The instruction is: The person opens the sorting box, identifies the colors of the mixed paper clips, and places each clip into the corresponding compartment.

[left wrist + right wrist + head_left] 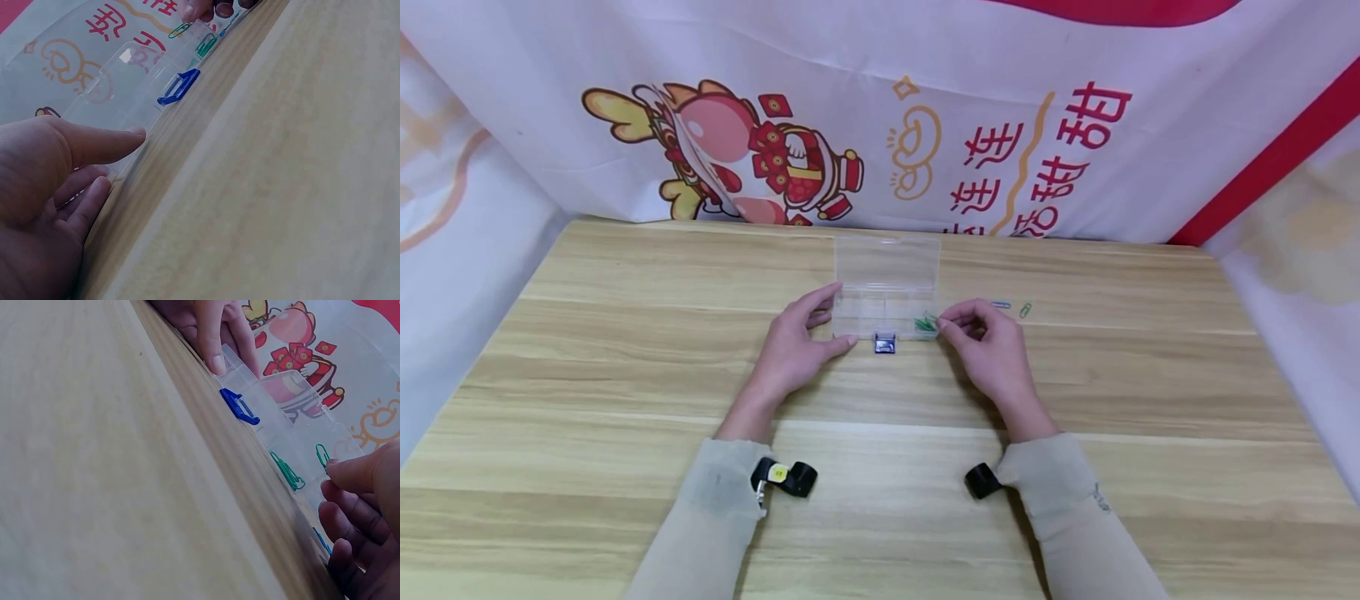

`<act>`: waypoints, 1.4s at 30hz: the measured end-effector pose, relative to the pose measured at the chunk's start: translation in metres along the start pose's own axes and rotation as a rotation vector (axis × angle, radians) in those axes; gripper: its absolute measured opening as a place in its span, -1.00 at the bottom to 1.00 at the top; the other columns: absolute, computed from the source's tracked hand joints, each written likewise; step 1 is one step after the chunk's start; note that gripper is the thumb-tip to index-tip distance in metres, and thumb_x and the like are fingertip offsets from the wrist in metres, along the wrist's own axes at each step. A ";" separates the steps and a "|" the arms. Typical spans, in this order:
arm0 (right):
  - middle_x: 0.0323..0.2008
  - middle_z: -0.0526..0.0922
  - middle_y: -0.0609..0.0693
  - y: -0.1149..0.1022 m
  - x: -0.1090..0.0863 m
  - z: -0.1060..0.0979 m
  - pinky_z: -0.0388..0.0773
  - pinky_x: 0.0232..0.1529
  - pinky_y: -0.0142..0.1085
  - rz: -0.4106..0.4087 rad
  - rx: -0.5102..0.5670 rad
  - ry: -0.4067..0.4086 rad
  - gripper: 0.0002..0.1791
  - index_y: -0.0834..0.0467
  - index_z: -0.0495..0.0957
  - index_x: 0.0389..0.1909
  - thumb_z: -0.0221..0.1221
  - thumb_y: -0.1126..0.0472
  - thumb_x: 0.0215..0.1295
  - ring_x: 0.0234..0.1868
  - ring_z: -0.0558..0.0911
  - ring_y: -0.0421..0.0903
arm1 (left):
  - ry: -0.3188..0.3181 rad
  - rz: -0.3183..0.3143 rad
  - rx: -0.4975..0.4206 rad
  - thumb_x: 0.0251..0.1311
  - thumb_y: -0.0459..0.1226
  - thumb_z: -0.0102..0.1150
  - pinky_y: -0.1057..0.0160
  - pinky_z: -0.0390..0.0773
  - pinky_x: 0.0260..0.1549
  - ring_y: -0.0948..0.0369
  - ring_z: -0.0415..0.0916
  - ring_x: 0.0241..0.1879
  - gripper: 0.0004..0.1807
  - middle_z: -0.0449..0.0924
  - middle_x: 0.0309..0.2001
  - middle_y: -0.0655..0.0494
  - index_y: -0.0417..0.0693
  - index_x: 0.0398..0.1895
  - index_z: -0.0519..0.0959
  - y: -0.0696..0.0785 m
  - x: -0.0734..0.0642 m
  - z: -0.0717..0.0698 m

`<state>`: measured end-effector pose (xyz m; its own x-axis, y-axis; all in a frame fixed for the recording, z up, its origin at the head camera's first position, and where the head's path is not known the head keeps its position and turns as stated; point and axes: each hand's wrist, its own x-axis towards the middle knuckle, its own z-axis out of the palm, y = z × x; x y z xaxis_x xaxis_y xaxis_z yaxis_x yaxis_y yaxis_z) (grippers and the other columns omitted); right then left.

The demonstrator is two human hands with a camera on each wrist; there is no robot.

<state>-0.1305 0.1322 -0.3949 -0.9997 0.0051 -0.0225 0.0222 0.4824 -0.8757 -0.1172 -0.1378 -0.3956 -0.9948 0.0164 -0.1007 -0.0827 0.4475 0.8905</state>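
a white backdrop printed with a cartoon figure and red characters hangs behind a wood-grain table, as i see it from my remote station. near the table's far edge, a clear compartment box sits with its lid raised toward the backdrop and a blue latch folded out at the front. green paperclips lie in its right-end compartment. on my right wrist view, the right hand pinches a single green clip beside that end. the left hand touches the box's left end, fingers extended, clenched on nothing. beyond the right hand, i see a blue clip and another green one on the wood.
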 end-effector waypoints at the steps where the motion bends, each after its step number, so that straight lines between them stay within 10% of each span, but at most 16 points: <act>1: -0.10 0.74 0.06 0.000 0.000 0.000 0.58 -0.02 -0.26 0.002 0.002 -0.001 -0.85 0.10 0.72 -0.07 0.33 0.11 0.52 -0.09 0.60 -0.06 | -0.001 0.001 0.001 0.26 -0.31 0.54 -0.01 0.53 0.53 -0.08 0.50 0.47 -0.12 0.47 0.51 -0.09 0.17 0.64 0.37 0.000 0.000 0.000; 28: -0.11 0.73 -0.01 0.000 -0.001 -0.002 0.60 -0.07 -0.26 0.048 0.008 0.022 -0.86 0.03 0.74 -0.09 0.40 0.08 0.45 -0.10 0.59 -0.05 | 0.002 -0.015 -0.005 0.25 -0.32 0.54 -0.01 0.53 0.52 -0.08 0.49 0.47 -0.11 0.46 0.52 -0.07 0.19 0.64 0.37 0.001 0.000 0.001; 42: -0.19 0.70 -0.16 0.026 0.009 -0.038 0.57 -0.10 -0.46 0.117 0.037 0.268 -0.73 0.10 0.76 -0.03 0.41 0.01 0.43 -0.11 0.60 -0.20 | 0.004 -0.014 -0.003 0.26 -0.32 0.53 0.00 0.52 0.53 -0.07 0.49 0.47 -0.12 0.46 0.51 -0.07 0.18 0.63 0.37 0.001 -0.002 0.001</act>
<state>-0.1394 0.1786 -0.3994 -0.9564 0.2921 -0.0005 0.1326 0.4324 -0.8919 -0.1156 -0.1363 -0.3950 -0.9938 0.0067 -0.1112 -0.0966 0.4451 0.8902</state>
